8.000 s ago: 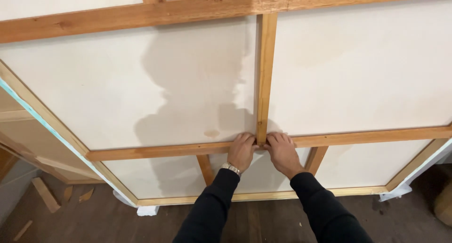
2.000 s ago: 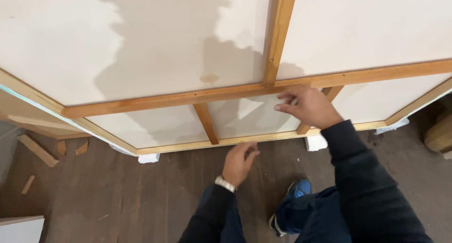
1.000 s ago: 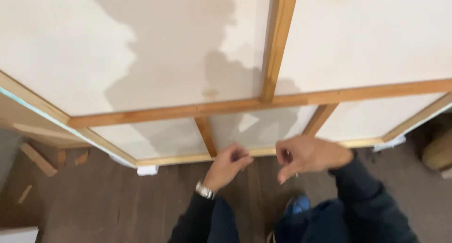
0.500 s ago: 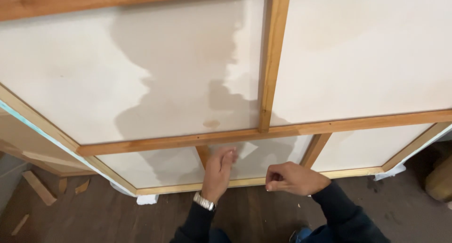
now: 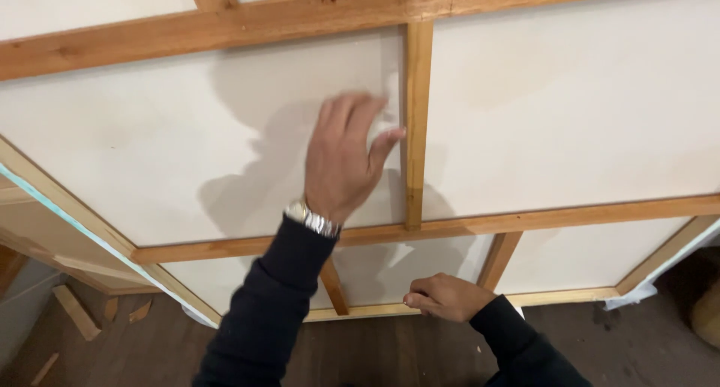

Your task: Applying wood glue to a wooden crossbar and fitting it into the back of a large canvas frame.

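Observation:
A large pale panel (image 5: 187, 132) braced with wooden strips leans in front of me. My left hand (image 5: 343, 156), a metal watch on its wrist, reaches up over the panel with fingers spread, its fingertips beside the upright wooden strip (image 5: 416, 124). A small white scrap seems to sit at its fingertips; I cannot tell if it is held. My right hand (image 5: 442, 297) is low, curled by the bottom rail (image 5: 570, 297) of the frame, near a short diagonal brace (image 5: 498, 259). Whether it grips something is hidden.
A long horizontal strip (image 5: 562, 216) crosses the panel below my left hand; another (image 5: 225, 27) runs along the top. Wood offcuts (image 5: 75, 312) lie on the dark floor at lower left. White pads (image 5: 630, 297) sit under the frame's bottom corner.
My left hand has risen from the lower rail up onto the panel beside the upright strip. My right hand stays low at the bottom rail. The view has tilted up a little.

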